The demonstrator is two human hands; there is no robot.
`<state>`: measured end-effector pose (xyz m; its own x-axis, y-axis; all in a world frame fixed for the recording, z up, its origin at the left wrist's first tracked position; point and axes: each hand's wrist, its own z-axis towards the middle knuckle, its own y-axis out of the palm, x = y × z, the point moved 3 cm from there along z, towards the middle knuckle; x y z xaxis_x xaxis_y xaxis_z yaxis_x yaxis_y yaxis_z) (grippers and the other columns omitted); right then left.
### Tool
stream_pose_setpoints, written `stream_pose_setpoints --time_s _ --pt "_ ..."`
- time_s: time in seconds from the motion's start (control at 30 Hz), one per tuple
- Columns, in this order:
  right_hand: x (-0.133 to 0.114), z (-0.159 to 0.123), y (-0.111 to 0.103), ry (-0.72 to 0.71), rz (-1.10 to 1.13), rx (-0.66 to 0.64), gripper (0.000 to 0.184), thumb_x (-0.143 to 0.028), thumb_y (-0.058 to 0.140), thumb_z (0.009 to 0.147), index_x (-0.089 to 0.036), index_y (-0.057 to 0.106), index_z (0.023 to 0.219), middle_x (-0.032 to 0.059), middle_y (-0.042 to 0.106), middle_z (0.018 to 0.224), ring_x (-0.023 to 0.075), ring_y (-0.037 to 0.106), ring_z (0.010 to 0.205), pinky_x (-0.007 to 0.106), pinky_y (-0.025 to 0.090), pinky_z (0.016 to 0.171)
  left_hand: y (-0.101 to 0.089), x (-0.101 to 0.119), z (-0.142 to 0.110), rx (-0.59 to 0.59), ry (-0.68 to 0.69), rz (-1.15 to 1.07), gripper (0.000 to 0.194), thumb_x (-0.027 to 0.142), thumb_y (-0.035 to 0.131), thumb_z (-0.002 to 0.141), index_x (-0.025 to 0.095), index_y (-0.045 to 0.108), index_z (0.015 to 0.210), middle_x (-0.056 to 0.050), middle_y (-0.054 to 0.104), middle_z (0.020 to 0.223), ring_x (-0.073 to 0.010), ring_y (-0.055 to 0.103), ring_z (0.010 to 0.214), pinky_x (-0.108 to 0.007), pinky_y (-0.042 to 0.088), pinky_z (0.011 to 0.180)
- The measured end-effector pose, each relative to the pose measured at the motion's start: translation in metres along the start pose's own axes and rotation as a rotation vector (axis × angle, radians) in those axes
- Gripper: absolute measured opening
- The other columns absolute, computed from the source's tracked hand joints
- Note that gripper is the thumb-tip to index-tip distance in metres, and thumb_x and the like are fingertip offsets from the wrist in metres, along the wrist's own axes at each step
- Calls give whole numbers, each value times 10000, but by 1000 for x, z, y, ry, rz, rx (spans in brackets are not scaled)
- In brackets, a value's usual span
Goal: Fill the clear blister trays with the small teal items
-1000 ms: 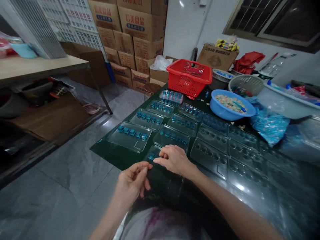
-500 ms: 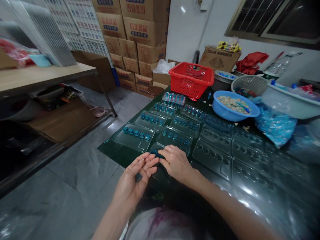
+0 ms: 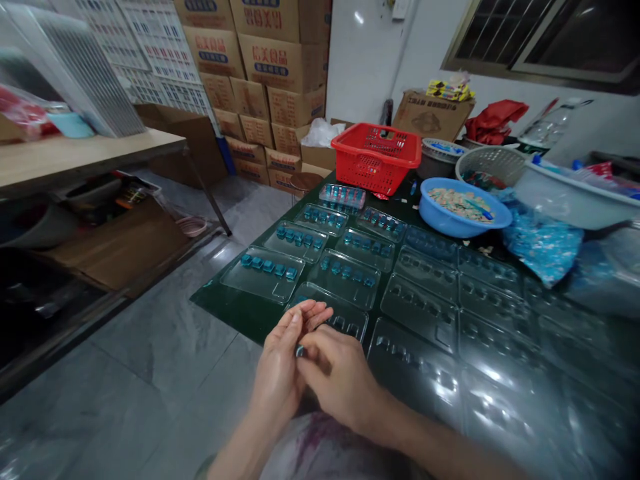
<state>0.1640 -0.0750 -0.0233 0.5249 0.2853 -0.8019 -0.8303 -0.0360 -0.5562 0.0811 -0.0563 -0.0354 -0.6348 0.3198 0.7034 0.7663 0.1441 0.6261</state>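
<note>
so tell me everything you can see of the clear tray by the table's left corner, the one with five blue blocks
The tray looks like thin transparent plastic: shallow, roughly rectangular, with rounded corners and a raised rim. Five glossy blue blocks sit in a row toward its far side, and a small squarish outline shows near its right end. It lies flat on the dark green table. Neither the left hand nor the right hand touches it.

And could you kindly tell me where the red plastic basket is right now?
In the head view, the red plastic basket stands right of upper centre, toward the dark green tabletop's far end, left of the round blue basin.
</note>
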Motion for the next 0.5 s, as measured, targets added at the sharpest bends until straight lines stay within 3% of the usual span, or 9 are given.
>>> stream_pose_setpoints --time_s 0.17,0.27,0.4,0.5 --pt "13 3 -10 205 417 11 36 -180 492 734 -162 519 719 -34 517 619 75 466 539 181 376 506 -10 -4 -5 -84 -34 132 234 278 507 762 121 618 895 -78 655 801 -185 583 776 -263 437 687" --pt "19 3 -15 266 539 -22 72 -210 513 733 -147 521 698 -35 510 617 69 458 550 177 374 519 -19 -4 -6 -62 4 224 142 217 552 736 141 629 828 -34 638 774 -123 553 706 -218 403 663" --pt "22 -2 -15 310 519 -71 103 -230 513 740 -145 522 682 -37 493 596 66 441 532 175 360 501 -20 -3 -6 -57 -38 207 77 202 588 706 146 630 737 -6 607 717 -94 517 642 -206 373 633" --pt "21 -8 -16 241 346 -3 74 -181 534 714 -176 550 786 -42 498 613 76 454 540 186 372 513 -15 -6 -8 -133 -137 170 135 250 544 738 147 625 707 13 541 554 -88 471 543 -217 352 580"
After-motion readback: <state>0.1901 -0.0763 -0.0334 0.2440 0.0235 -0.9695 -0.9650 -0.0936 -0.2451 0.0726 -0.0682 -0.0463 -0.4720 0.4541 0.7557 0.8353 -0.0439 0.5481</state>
